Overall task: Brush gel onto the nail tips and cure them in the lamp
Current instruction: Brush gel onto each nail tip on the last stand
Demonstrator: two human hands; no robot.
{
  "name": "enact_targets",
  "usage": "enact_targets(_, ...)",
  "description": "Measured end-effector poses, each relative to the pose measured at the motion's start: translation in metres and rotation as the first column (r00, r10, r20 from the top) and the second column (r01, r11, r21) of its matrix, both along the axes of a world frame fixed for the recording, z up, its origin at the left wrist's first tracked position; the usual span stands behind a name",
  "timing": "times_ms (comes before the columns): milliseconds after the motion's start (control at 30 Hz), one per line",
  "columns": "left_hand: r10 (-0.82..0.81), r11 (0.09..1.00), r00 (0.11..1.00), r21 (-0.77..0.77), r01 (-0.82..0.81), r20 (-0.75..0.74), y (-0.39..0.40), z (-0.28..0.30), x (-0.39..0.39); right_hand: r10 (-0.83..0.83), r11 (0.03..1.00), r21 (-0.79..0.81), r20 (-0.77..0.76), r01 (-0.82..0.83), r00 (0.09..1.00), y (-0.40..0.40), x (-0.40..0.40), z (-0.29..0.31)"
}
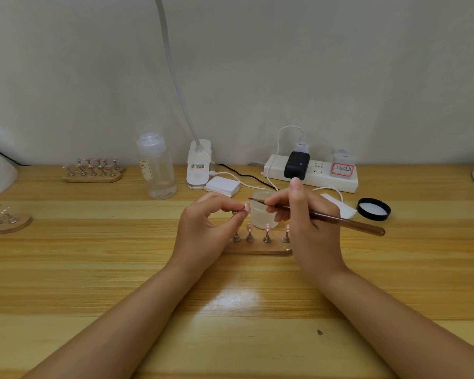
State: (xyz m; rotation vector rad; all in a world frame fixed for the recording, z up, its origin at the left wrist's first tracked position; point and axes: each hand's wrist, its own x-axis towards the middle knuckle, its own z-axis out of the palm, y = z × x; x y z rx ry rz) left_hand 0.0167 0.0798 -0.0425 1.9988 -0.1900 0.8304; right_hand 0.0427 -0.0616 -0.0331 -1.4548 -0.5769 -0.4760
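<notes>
Pale plaster wall behind a glossy yellow pine desk (93, 283); near half lies bare w/ lamp glare. Left hand (203, 225) pinches a pink nail tip on metal stem (246, 207) betw. thumb & forefinger, above the oblong wooden stand (257, 248). Right hand (309, 220), fingers curled, grips a brown wooden brush (337, 218), bristles over the frosted glass gel jar (260, 214). Black round lid (373, 209) right.
</notes>
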Motion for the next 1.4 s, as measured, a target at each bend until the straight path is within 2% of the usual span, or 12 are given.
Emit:
enact_targets(167,-0.003,1.000,1.000,-0.007,0.003,-0.008,-0.0007,0.0012,-0.0020,0.025,0.998,-0.050,-0.003,-0.026,1.000,0.0009,-0.0014,-0.0009)
enact_targets(500,0.000,1.000,1.000,-0.010,0.000,-0.016,-0.0012,0.0023,-0.0026,0.022,0.998,0.055,-0.038,-0.020,0.999,-0.0007,-0.0020,0.0006)
enact_targets(767,0.007,1.000,1.000,-0.011,-0.008,-0.020,-0.0014,0.0021,-0.0023,0.050,0.999,0.017,-0.122,-0.048,0.991,0.0046,-0.0011,0.0024)
enact_targets(1100,0.004,1.000,1.000,0.008,-0.004,-0.016,-0.0010,0.0020,-0.0016,0.045,0.994,0.100,-0.108,-0.035,0.993,0.0008,-0.0017,0.0002)
enact_targets(1233,-0.002,1.000,1.000,-0.010,0.002,-0.012,-0.0012,0.0004,-0.0002,0.020,0.999,0.050,-0.080,-0.016,0.997,0.0008,0.0004,0.0003)
enact_targets(1400,0.001,1.000,1.000,-0.020,-0.001,-0.001,-0.0002,-0.0010,0.0002,0.063,0.998,0.027,-0.093,-0.061,0.994,0.0024,-0.0027,-0.0001)
